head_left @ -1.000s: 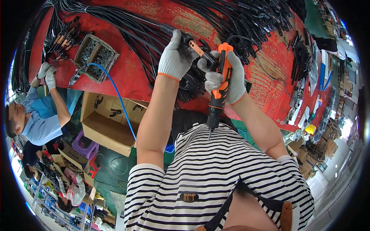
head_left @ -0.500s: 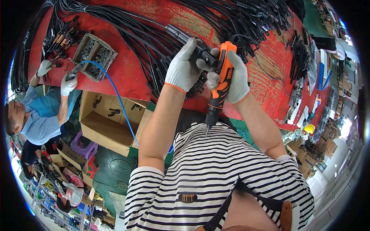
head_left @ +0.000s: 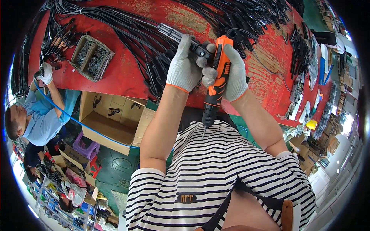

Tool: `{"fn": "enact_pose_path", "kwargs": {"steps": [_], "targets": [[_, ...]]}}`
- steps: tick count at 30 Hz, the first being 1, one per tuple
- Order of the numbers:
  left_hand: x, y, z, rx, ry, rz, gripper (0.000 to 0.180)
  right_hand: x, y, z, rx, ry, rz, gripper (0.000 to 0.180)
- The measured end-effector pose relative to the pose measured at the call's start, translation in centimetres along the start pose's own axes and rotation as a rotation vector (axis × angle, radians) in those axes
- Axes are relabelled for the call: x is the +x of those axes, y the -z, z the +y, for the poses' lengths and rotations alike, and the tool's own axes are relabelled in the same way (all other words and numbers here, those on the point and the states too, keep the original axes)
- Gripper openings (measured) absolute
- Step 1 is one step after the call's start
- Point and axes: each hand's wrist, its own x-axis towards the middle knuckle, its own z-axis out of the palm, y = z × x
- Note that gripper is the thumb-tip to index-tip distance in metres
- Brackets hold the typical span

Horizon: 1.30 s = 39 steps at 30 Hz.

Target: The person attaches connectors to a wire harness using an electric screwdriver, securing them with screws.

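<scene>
Both my hands wear white knit gloves with orange cuffs and grey fingertips. My left hand [head_left: 181, 69] is closed around a black plastic part [head_left: 200, 51] with a ribbed cylindrical end [head_left: 169, 31] that points to the far left. My right hand [head_left: 236, 75] grips an orange and black electric screwdriver [head_left: 220, 79]. The screwdriver's chuck and bit [head_left: 208, 118] point back at my striped shirt, away from the black part. The two hands are close together over the front of the red table [head_left: 127, 82], and fingers partly hide both things.
Bundles of black cables [head_left: 111, 21] with black ends lie across the table. A divided box of small metal pieces [head_left: 92, 57] is at the left, above an open cardboard carton [head_left: 108, 125]. A co-worker [head_left: 42, 119] in blue sits at the left with a tool on a blue hose [head_left: 69, 115].
My hands have shifted slightly, and the black part has turned a little in my left hand. The co-worker's tool hand has moved left, away from the metal pieces, dragging the blue hose along.
</scene>
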Motion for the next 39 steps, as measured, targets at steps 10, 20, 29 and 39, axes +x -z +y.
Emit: {"fn": "enact_pose_path", "kwargs": {"steps": [10, 20, 29, 39], "targets": [[1.2, 0.3, 0.6, -0.011, -0.202, 0.093, 0.018, -4.8, 1.8, -5.1, -0.384, 0.401, 0.099, 0.047], [0.4, 5.1, -0.7, -0.039, -0.114, 0.073, 0.031, -3.6, 12.5, -7.6, -0.511, 1.178, 0.259, 0.026], [1.1, 6.2, -1.6, -0.144, -0.025, 0.031, 0.035, -0.3, 19.5, -5.7, -0.544, 1.127, 0.298, 0.024], [2.0, 5.9, -2.4, -0.059, -0.068, 0.205, 0.035, 0.5, 19.9, -6.3, -0.514, 1.14, 0.302, 0.011]]}}
